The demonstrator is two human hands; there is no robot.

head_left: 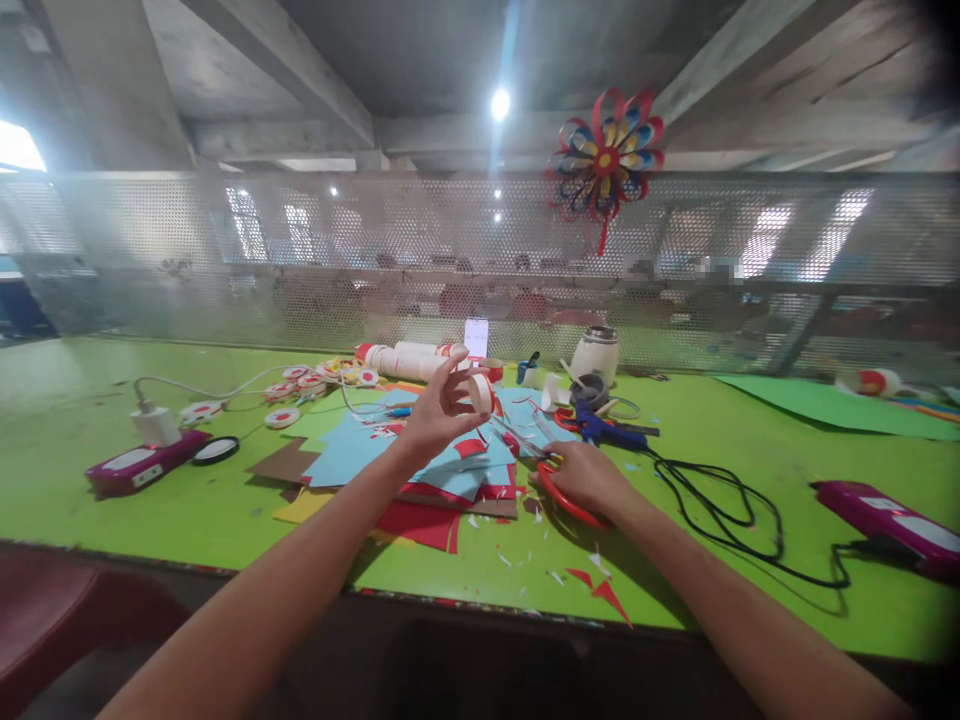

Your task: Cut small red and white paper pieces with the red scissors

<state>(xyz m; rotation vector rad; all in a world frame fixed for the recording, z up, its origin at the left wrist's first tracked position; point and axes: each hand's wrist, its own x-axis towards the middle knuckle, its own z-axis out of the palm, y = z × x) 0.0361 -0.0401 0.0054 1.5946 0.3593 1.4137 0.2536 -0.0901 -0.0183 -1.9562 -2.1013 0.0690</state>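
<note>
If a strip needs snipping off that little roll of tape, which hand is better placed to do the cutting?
The right hand, probably. It already rests on the red-handled scissors lying on the green table. The left hand is raised above the coloured paper, its fingers busy pinching the tape roll.

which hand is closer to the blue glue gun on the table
Right. The right hand rests on the red scissors just in front of the blue glue gun; the left hand is raised farther left, holding a tape roll.

scissors [559, 480]: blades partly under right hand [589, 475] | mesh background: blurred
</note>
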